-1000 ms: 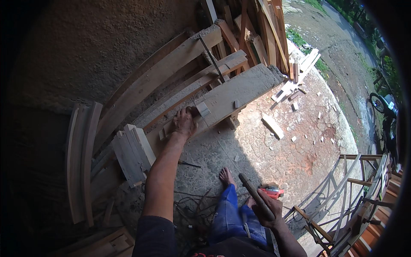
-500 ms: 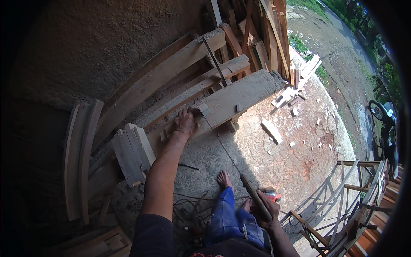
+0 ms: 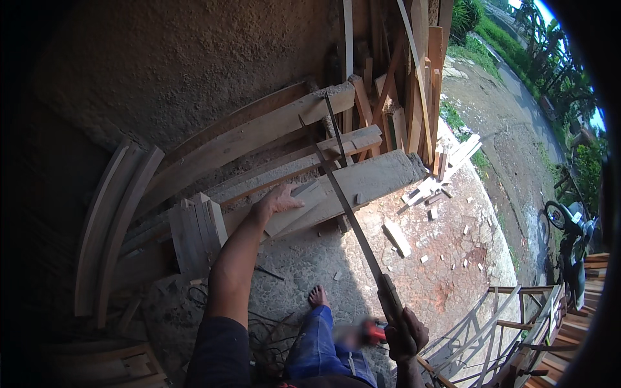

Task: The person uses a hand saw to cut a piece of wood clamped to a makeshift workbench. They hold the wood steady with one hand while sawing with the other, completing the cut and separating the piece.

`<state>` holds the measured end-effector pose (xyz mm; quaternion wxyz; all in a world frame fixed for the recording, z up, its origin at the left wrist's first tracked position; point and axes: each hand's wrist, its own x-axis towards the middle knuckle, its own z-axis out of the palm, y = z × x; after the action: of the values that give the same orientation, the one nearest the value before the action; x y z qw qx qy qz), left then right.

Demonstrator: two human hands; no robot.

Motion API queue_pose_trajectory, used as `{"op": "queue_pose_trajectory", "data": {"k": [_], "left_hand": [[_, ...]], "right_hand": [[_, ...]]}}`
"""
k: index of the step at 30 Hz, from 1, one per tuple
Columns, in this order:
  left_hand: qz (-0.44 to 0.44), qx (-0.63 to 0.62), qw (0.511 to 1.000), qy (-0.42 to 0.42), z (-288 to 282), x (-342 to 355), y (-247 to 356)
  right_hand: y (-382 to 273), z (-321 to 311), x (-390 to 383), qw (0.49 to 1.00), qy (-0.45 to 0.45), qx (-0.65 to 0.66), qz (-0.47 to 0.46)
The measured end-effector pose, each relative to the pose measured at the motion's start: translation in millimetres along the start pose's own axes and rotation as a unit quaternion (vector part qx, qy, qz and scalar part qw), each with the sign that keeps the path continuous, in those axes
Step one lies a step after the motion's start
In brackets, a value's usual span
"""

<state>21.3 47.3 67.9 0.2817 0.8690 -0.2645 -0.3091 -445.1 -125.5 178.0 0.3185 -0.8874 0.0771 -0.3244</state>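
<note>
My left hand (image 3: pixel 281 199) grips a short pale board (image 3: pixel 301 208) lying at a slant on a thick plank (image 3: pixel 375 180). Its thumb rests on the top face; the other fingers are partly hidden along the far edge. In my right hand (image 3: pixel 407 334), the fingers wrap round the wooden handle of a handsaw (image 3: pixel 352 216). The long blade points away from me, slanting up and left above the plank, past the right end of the short board. A small wood block (image 3: pixel 359 198) sits on the plank's near edge.
Stacked short boards (image 3: pixel 197 239) stand left of my forearm. Long planks (image 3: pixel 259 132) lie along the wall, with upright timber (image 3: pixel 417 84) beyond. Wood offcuts (image 3: pixel 396 239) litter the sunlit floor. A red tool (image 3: pixel 374 332) lies near my feet; a motorbike (image 3: pixel 572 233) stands at far right.
The saw has come up and forward, and its blade now shows its broad side. My left hand has shifted slightly, and more of the short board shows. The view has tilted.
</note>
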Motion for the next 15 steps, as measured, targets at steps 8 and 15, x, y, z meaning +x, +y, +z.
{"op": "queue_pose_trajectory", "data": {"k": [8,15], "left_hand": [[0.026,0.155,0.954,0.255,51,5,1],[0.079,0.213,0.919,0.322,92,1,21]], "right_hand": [[19,24,6,0.999,-0.016,0.024,0.040],[26,41,-1,0.990,-0.057,0.061,0.117]]}}
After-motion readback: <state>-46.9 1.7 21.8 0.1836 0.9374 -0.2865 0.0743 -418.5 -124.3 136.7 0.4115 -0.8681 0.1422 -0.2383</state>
